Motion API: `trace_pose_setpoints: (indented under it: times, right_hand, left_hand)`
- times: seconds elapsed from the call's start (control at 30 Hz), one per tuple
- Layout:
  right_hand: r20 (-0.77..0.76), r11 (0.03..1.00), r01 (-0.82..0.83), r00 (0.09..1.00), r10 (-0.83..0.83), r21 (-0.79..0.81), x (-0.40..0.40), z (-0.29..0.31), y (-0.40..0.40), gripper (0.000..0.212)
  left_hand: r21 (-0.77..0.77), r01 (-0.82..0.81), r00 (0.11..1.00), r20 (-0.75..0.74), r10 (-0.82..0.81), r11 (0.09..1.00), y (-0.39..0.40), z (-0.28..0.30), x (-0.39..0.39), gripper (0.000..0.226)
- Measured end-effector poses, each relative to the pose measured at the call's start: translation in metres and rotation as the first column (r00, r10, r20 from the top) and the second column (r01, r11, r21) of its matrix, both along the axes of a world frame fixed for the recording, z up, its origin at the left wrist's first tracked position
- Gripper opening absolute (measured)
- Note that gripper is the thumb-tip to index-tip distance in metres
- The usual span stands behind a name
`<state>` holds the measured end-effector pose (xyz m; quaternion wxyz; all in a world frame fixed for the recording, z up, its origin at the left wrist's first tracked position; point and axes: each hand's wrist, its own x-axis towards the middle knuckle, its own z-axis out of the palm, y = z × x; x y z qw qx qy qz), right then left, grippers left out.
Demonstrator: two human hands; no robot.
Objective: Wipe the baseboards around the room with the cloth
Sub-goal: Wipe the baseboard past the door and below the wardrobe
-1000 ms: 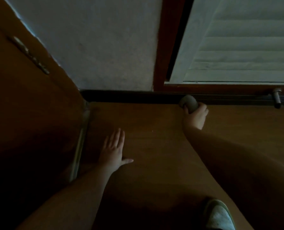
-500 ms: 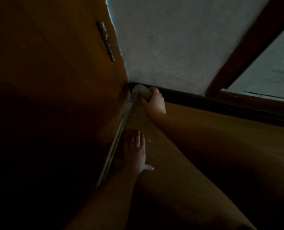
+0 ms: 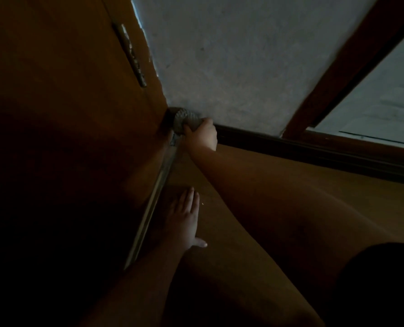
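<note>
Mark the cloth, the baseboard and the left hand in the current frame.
cloth point(image 3: 185, 120), head view, on its textured bunched face above the right hand's fingers.
baseboard point(image 3: 302, 149), head view, on the dark strip midway along the wall's foot.
left hand point(image 3: 183, 220), head view, on the back of the hand, flat on the floor.

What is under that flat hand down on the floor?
The left hand lies flat on the brown wooden floor, beside the door's metal strip. The patch beneath the palm is covered, so unseen.

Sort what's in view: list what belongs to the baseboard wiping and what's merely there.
Job:
- grey textured cloth
- right hand, gripping it
- dark baseboard
- left hand, flat on floor

Merely there:
- brown wooden door
- metal hinge
- grey plaster wall
</note>
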<state>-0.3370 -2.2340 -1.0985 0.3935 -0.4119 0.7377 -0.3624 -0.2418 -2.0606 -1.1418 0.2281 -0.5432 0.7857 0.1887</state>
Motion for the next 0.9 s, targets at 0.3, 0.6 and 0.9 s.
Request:
trace_pose_setpoints:
  times: [0.3,0.6,0.9]
  right_hand:
    - [-0.160,0.997,0.005,0.987,-0.016,-0.071,-0.146,-0.003,0.063,0.046]
    - [-0.205,0.959,0.266,0.938,-0.280,-0.092,-0.292,-0.009,0.142,0.044]
    - [-0.289,0.849,0.524,0.805,-0.519,-0.065,-0.378,-0.001,0.203,0.045]
  left_hand:
    - [0.041,0.219,0.973,-0.089,-0.215,0.975,-0.011,-0.007,-0.086,0.126]
    - [-0.010,0.481,0.876,-0.030,-0.481,0.877,0.034,-0.009,-0.192,0.143]
    - [0.127,0.488,0.866,0.056,-0.498,0.863,0.030,-0.001,-0.223,0.148]
